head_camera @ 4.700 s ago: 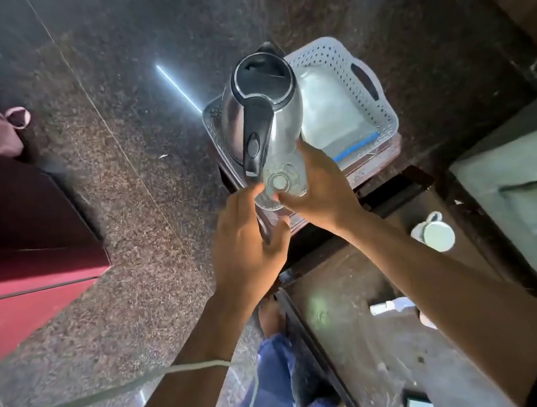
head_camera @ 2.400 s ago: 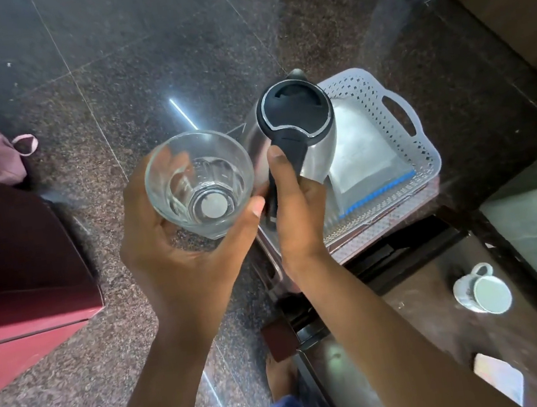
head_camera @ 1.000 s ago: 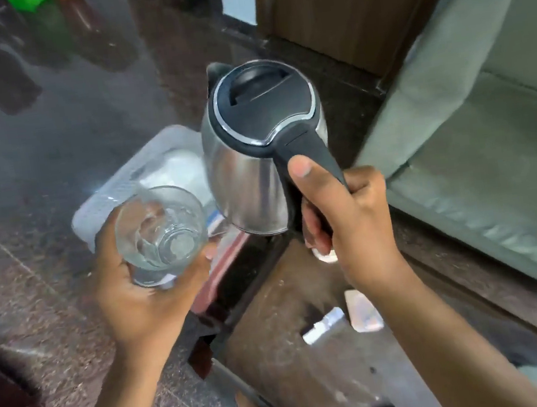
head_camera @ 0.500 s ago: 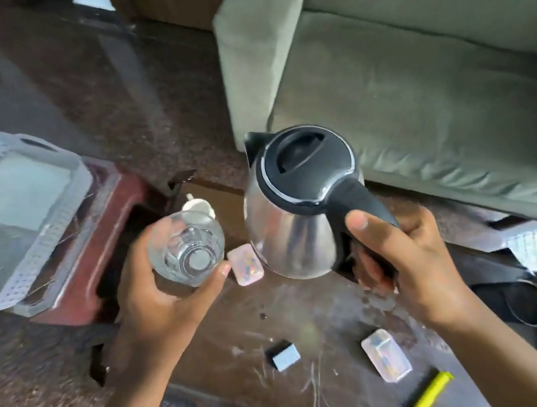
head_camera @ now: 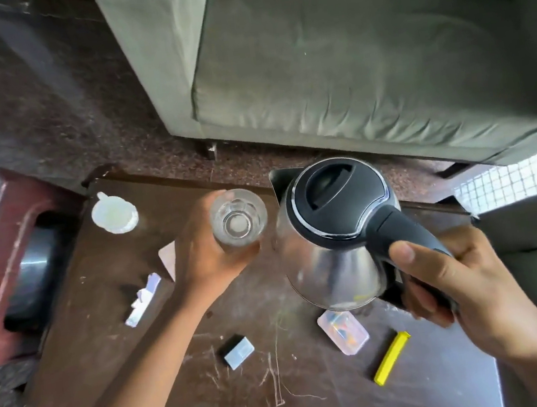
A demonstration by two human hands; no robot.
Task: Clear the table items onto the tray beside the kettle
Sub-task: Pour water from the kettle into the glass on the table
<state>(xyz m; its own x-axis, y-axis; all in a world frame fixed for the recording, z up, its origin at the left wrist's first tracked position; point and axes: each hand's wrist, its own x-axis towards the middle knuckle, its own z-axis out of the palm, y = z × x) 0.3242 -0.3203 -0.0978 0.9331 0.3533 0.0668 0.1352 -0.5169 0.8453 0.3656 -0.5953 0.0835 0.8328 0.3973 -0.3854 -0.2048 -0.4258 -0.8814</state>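
Head view. The left hand (head_camera: 213, 260) is wrapped around a clear drinking glass (head_camera: 238, 219), held upright above the tabletop (head_camera: 111, 310), its mouth facing the camera. The right hand (head_camera: 463, 284) is closed on the black handle of a stainless-steel electric kettle (head_camera: 332, 239) (black lid shut, spout pointing away from the person), held above the tabletop just right of the glass, the two near but apart.

Positions relative to the kettle: a white cup (head_camera: 114, 213) stands on the tabletop well to the left, near the far-left corner. A pale flat card (head_camera: 168, 259) lies left, partly hidden by the left hand. A small white packet (head_camera: 143, 299) lies further left and nearer the person. A small grey-and-black block (head_camera: 239, 350) lies below and left. A clear plastic case (head_camera: 343, 331) lies directly below the kettle's base. A yellow bar (head_camera: 391, 357) lies below and right, beside the case. A grey-green sofa (head_camera: 360, 56) stands beyond the kettle.

No tray can be identified with certainty.
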